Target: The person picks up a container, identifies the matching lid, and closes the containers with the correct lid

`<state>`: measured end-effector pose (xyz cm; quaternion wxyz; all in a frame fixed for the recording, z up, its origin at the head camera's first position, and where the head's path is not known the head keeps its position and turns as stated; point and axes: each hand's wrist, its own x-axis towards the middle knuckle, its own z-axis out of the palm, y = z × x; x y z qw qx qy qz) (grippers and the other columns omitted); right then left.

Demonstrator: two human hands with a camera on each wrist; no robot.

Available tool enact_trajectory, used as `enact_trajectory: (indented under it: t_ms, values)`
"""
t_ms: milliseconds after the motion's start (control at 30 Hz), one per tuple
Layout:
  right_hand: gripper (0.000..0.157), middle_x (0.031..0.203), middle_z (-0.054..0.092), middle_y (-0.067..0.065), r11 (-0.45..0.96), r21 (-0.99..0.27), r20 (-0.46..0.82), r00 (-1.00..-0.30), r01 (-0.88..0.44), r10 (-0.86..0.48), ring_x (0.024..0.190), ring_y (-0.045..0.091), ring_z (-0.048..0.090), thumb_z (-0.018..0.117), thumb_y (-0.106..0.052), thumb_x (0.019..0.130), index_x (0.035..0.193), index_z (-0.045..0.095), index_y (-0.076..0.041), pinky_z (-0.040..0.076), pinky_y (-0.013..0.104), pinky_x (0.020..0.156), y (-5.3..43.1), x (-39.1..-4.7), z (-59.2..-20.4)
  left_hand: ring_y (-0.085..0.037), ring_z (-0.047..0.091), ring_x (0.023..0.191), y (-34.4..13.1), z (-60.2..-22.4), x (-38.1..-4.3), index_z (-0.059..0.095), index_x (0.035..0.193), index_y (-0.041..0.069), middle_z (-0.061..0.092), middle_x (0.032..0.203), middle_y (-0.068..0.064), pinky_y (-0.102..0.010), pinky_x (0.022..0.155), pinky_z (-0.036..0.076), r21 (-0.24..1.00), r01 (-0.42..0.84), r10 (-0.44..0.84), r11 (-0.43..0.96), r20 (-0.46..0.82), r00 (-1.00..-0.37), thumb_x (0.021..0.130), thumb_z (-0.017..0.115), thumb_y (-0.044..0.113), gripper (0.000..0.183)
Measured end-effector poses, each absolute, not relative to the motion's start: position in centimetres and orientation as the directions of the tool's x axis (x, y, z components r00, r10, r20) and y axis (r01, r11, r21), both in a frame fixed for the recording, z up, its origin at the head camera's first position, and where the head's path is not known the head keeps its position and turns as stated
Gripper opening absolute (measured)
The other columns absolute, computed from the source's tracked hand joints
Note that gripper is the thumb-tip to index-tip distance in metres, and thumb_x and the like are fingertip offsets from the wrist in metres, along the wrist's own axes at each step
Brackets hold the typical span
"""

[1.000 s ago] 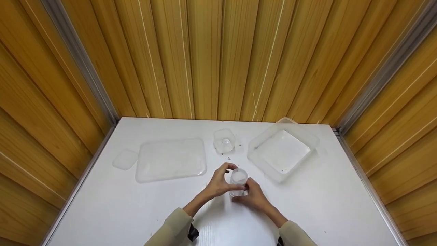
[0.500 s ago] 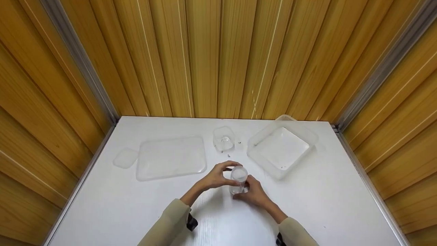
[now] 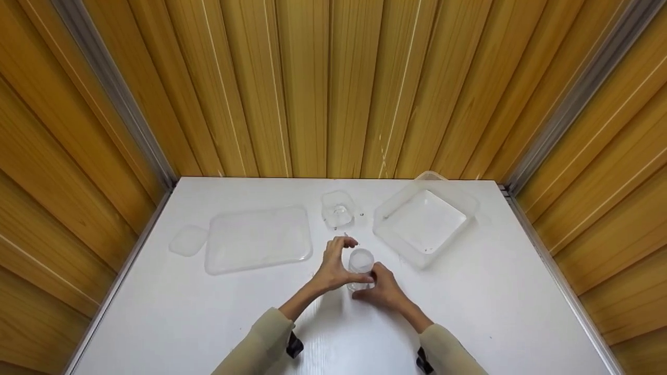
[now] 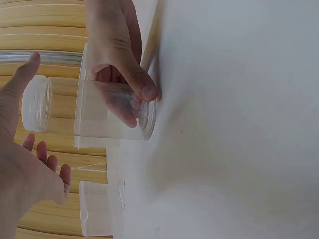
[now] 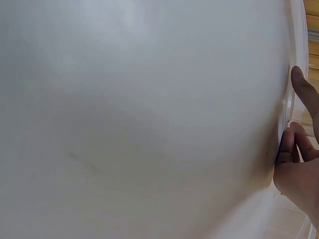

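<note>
A clear cylindrical jar (image 4: 94,112) with a whitish screw lid (image 3: 361,259) stands upright on the white table between both hands. My right hand (image 3: 386,292) grips it low down, thumb and fingers around the part near the base. At the right edge of the right wrist view, that same right hand (image 5: 299,177) shows beside the jar's bottom rim. My left hand (image 3: 331,271) is spread around the lid. In the left wrist view, the left hand's (image 4: 30,174) thumb and fingers stand apart on either side of the lid, with gaps between.
Behind the jar sits a small clear square container (image 3: 333,200). A large translucent tub (image 3: 388,224) stands at the back right, near the wall. On the left lie a large rectangular lid (image 3: 255,239) and a small square lid (image 3: 187,240). Tiny dark specks dot the table.
My left hand's fingers have loosened and spread away from the jar's lid. My right hand keeps its grip near the base. The head view has shifted slightly.
</note>
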<state>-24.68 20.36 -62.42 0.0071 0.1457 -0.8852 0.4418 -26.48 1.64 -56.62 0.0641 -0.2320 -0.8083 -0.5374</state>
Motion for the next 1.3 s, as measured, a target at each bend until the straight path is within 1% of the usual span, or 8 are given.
enact_trajectory:
  t_ms: [200, 367, 533, 667, 933, 1033, 1167, 1300]
  values:
    - [0.06, 0.107, 0.066, 0.011, 0.564, -0.783, 0.138, -0.957, -0.262, -0.253, 0.097, 0.018, 0.059, 0.096, -0.019, 0.067, 0.114, 0.063, 0.0, 0.053, 0.03, 0.086, 20.3, -24.8, -62.4, -0.022, 0.051, 0.113, 1.8, -56.6, -26.5, 0.058, 0.115, 0.008, 0.062, 0.115, -0.008, -0.039, 0.102, 0.036, 0.838, 0.436, 0.317, 0.329, 0.337, -0.887, 0.062, 0.099, 0.03, 0.071]
    - [0.061, 0.108, 0.064, 0.012, 0.56, -0.789, 0.121, -0.958, -0.251, -0.258, 0.098, 0.019, 0.058, 0.096, -0.019, 0.068, 0.117, 0.063, 0.0, 0.053, 0.036, 0.088, 20.3, -24.8, -62.3, -0.022, 0.052, 0.112, 1.6, -56.5, -26.5, 0.062, 0.117, 0.008, 0.066, 0.116, -0.008, -0.035, 0.097, 0.036, 0.87, 0.404, 0.321, 0.283, 0.311, -0.895, 0.065, 0.097, 0.024, 0.065]
    - [0.062, 0.107, 0.062, 0.011, 0.568, -0.799, 0.06, -0.966, -0.197, -0.25, 0.095, 0.018, 0.055, 0.095, -0.019, 0.07, 0.119, 0.062, 0.0, 0.048, 0.029, 0.084, 20.3, -24.7, -62.0, -0.025, 0.056, 0.116, 0.9, -56.4, -26.6, 0.066, 0.126, 0.009, 0.069, 0.124, -0.009, -0.044, 0.097, 0.041, 0.88, 0.399, 0.369, 0.258, 0.291, -0.882, 0.07, 0.094, 0.02, 0.063]
    - [0.062, 0.105, 0.063, 0.01, 0.573, -0.797, 0.063, -0.97, -0.191, -0.235, 0.093, 0.018, 0.056, 0.095, -0.019, 0.068, 0.116, 0.061, 0.001, 0.046, 0.026, 0.08, 20.3, -24.7, -61.9, -0.027, 0.058, 0.119, 0.6, -56.4, -26.9, 0.066, 0.131, 0.009, 0.07, 0.13, -0.009, -0.047, 0.099, 0.044, 0.881, 0.407, 0.417, 0.241, 0.285, -0.863, 0.074, 0.092, 0.02, 0.064]
    - [0.065, 0.108, 0.065, 0.012, 0.561, -0.807, 0.053, -0.969, -0.185, -0.243, 0.095, 0.02, 0.058, 0.095, -0.019, 0.068, 0.119, 0.061, 0.0, 0.049, 0.03, 0.083, 20.4, -24.8, -62.0, -0.023, 0.055, 0.123, 0.4, -56.3, -27.4, 0.062, 0.139, 0.012, 0.066, 0.137, -0.008, -0.054, 0.103, 0.043, 0.916, 0.349, 0.532, 0.199, 0.198, -0.823, 0.079, 0.083, 0.011, 0.064]
    - [0.065, 0.107, 0.065, 0.012, 0.558, -0.811, 0.048, -0.97, -0.177, -0.237, 0.095, 0.019, 0.057, 0.095, -0.017, 0.067, 0.119, 0.061, 0.0, 0.048, 0.029, 0.082, 20.5, -24.9, -61.9, -0.026, 0.052, 0.127, 0.4, -56.1, -27.5, 0.059, 0.143, 0.014, 0.063, 0.141, -0.008, -0.056, 0.106, 0.04, 0.924, 0.338, 0.556, 0.18, 0.188, -0.81, 0.079, 0.08, 0.01, 0.067]
    - [0.065, 0.108, 0.065, 0.012, 0.552, -0.81, 0.074, -0.969, -0.197, -0.237, 0.095, 0.019, 0.057, 0.096, -0.015, 0.067, 0.119, 0.061, 0.002, 0.048, 0.029, 0.083, 20.6, -24.9, -61.7, -0.031, 0.043, 0.138, 0.7, -56.0, -27.0, 0.05, 0.149, 0.012, 0.052, 0.153, -0.011, -0.051, 0.107, 0.042, 0.902, 0.381, 0.505, 0.202, 0.238, -0.829, 0.079, 0.083, 0.017, 0.078]
    - [0.063, 0.106, 0.065, 0.011, 0.562, -0.796, 0.091, -0.963, -0.224, -0.255, 0.093, 0.018, 0.056, 0.096, -0.017, 0.068, 0.117, 0.061, 0.003, 0.048, 0.028, 0.081, 20.4, -24.7, -61.8, -0.032, 0.046, 0.134, 0.9, -56.0, -25.7, 0.051, 0.145, 0.006, 0.053, 0.15, -0.012, -0.048, 0.101, 0.047, 0.836, 0.471, 0.342, 0.282, 0.371, -0.863, 0.075, 0.091, 0.027, 0.083]
